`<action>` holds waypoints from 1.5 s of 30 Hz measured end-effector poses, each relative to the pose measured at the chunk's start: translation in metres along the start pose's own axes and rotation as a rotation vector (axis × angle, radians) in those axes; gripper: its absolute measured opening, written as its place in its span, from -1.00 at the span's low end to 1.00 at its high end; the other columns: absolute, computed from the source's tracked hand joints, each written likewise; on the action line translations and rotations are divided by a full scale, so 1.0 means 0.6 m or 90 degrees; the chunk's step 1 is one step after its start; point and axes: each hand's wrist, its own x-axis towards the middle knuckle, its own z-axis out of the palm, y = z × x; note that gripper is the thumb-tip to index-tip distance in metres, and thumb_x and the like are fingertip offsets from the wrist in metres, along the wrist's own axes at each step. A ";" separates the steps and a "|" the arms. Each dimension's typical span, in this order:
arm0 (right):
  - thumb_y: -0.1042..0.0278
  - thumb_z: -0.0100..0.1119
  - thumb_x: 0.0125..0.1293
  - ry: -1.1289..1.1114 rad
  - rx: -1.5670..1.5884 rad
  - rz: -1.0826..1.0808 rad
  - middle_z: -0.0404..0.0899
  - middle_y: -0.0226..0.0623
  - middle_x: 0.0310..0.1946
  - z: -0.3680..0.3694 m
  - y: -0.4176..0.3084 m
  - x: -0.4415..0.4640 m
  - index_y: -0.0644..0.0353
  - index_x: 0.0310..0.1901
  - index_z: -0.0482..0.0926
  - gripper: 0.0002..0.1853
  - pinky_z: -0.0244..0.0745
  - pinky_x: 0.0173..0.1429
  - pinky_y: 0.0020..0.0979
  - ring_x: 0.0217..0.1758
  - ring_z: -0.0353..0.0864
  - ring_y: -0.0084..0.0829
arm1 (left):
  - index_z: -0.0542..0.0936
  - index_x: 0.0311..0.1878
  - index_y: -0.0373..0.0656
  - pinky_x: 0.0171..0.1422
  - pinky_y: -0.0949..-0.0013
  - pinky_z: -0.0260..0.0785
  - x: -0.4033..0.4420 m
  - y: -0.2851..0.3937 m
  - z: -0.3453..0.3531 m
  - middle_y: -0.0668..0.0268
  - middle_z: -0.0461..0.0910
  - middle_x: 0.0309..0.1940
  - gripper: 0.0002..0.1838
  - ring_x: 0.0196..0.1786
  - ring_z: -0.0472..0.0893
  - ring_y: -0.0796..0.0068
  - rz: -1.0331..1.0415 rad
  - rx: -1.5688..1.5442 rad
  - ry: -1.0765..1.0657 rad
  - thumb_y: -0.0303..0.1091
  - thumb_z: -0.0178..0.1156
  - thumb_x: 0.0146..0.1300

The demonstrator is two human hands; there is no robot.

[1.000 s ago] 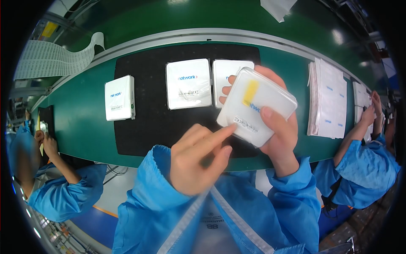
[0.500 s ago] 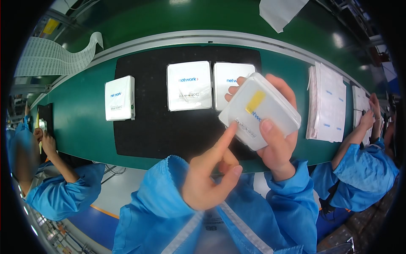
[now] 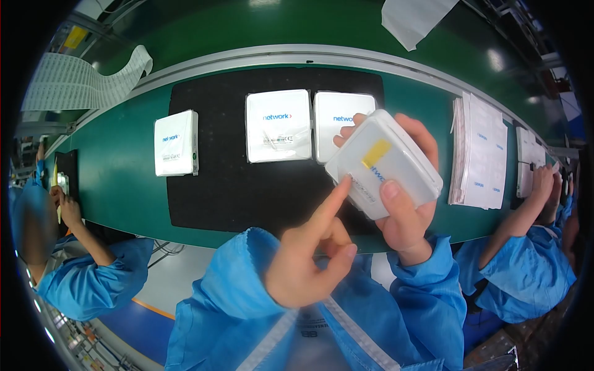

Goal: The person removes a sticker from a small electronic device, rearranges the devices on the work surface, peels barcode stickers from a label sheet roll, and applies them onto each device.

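Mat (image 3: 219,195), right fingers (image 3: 426,137) wide around box (image 3: 396,162)

My right hand (image 3: 407,216) grips a white box (image 3: 394,162) with a yellow strip (image 3: 376,153) | my left hand (image 3: 308,263) points at its small print (image 3: 362,189) | three similar boxes (image 3: 278,126) lie across the desk (image 3: 117,191)

Grn tbl (image 3: 117,167): blk mat (image 3: 247,204), 3 wht boxes (image 3: 278,127), sheet stack (image 3: 479,157).
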 end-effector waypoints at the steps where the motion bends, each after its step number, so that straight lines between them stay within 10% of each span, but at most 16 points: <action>1: 0.19 0.25 0.31 0.003 0.014 0.004 0.38 0.25 0.37 0.002 -0.001 0.000 0.16 0.51 0.14 -0.21 0.46 0.43 0.09 0.37 0.52 0.13 | 0.04 0.60 -0.48 -0.20 0.58 0.33 -0.001 0.001 -0.003 0.34 0.56 -0.45 -0.19 -0.38 0.51 0.66 -0.010 -0.023 -0.006 -0.57 0.14 0.35; 25: 0.17 0.21 0.29 0.002 0.050 0.020 0.39 0.22 0.35 0.004 -0.003 0.004 0.17 0.51 0.13 -0.20 0.43 0.47 0.12 0.36 0.53 0.13 | 0.31 0.40 -0.38 -0.22 0.59 0.22 0.028 0.000 -0.026 0.43 0.45 -0.42 -0.49 -0.36 0.38 0.70 -0.134 -0.224 0.031 -0.43 0.13 0.46; 45: 0.15 0.26 0.29 0.019 0.023 0.000 0.38 0.19 0.38 0.006 -0.002 0.001 0.09 0.52 0.15 -0.19 0.50 0.40 0.03 0.35 0.54 0.11 | 0.41 0.46 -0.39 -0.21 0.48 0.45 0.010 -0.015 -0.006 0.29 0.58 -0.41 -0.38 -0.39 0.56 0.54 0.042 0.074 0.084 -0.63 0.18 0.30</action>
